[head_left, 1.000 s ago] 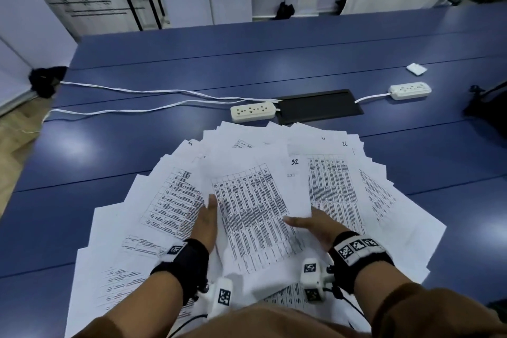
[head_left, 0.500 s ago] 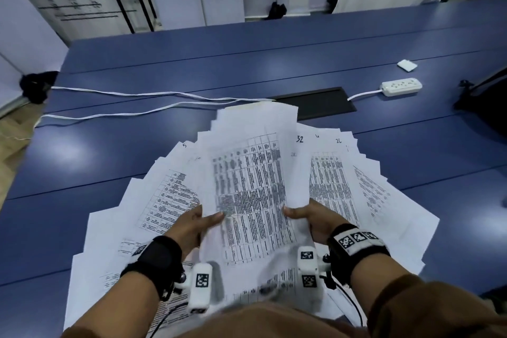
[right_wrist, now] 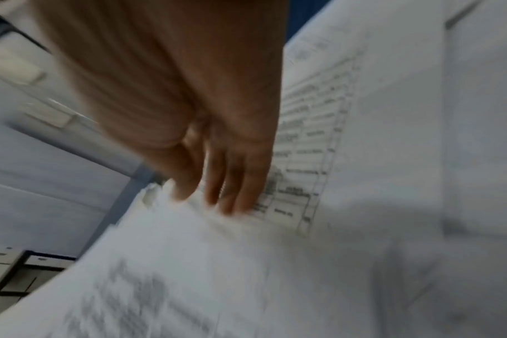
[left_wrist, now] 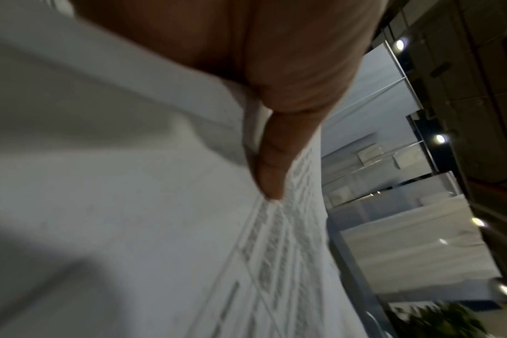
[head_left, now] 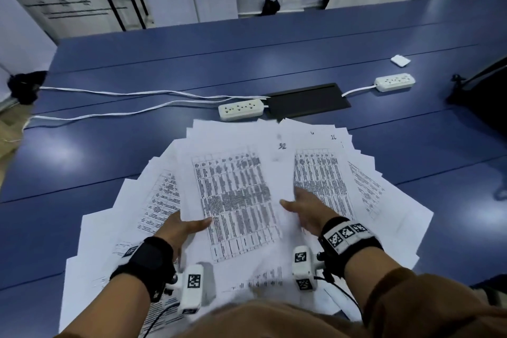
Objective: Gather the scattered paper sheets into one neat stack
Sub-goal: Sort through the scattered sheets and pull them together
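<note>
Several printed paper sheets (head_left: 384, 214) lie fanned out over the near part of the blue table (head_left: 247, 63). One sheet with a dense table (head_left: 236, 195) sits on top in the middle, its near left edge raised. My left hand (head_left: 189, 226) pinches that edge, thumb on top and fingers hidden beneath. The left wrist view shows the thumb (left_wrist: 275, 164) pressing on the sheet (left_wrist: 130, 183). My right hand (head_left: 299, 204) lies at the sheet's right edge with its fingers stretched forward. In the blurred right wrist view its straight fingers (right_wrist: 235, 183) touch the printed paper (right_wrist: 304, 137).
Just beyond the fan lie a white power strip (head_left: 241, 109) with cables (head_left: 123, 115) running left, and a black cable hatch (head_left: 308, 100). A second power strip (head_left: 395, 82) and a small white item (head_left: 400, 60) sit far right. A dark bag (head_left: 482, 96) stands at the right edge.
The middle sheet, lifted half a second ago, has come back down and toward me, uncovering the near power strip. My right hand has gone from gripping its edge to lying with straight fingers.
</note>
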